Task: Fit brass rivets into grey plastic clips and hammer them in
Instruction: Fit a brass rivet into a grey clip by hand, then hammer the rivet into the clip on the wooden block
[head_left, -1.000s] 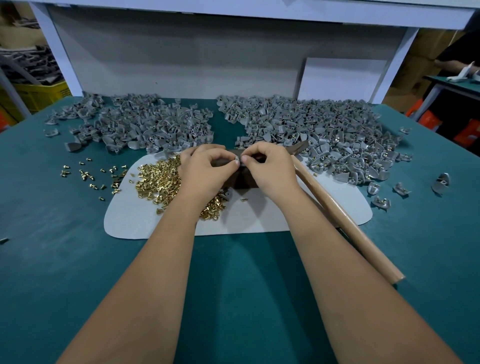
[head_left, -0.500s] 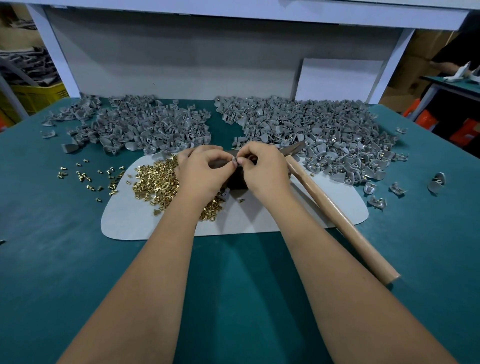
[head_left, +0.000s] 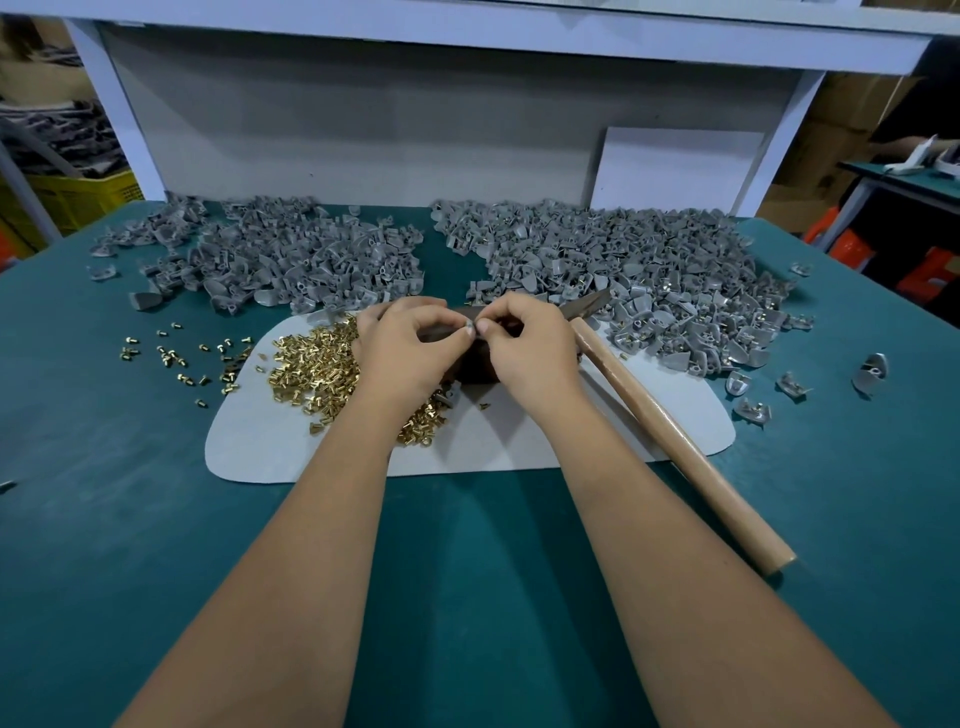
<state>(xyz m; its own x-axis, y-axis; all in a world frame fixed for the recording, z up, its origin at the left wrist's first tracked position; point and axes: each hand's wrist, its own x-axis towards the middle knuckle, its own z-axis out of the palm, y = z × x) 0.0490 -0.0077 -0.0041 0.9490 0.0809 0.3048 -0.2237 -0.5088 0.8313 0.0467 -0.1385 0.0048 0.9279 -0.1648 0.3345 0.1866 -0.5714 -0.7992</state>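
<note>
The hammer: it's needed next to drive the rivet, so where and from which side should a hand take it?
Probably the bare wooden handle near its free end, from above with the right hand. The hammer lies flat on the table's green mat, its handle slanting toward the person's right, nothing on it. The head sits by the grey clips, mostly hidden behind the hands.

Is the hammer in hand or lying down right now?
Lying down. The hammer rests on the white mat and table, its handle free; both the left hand and right hand pinch a small grey clip.
</note>
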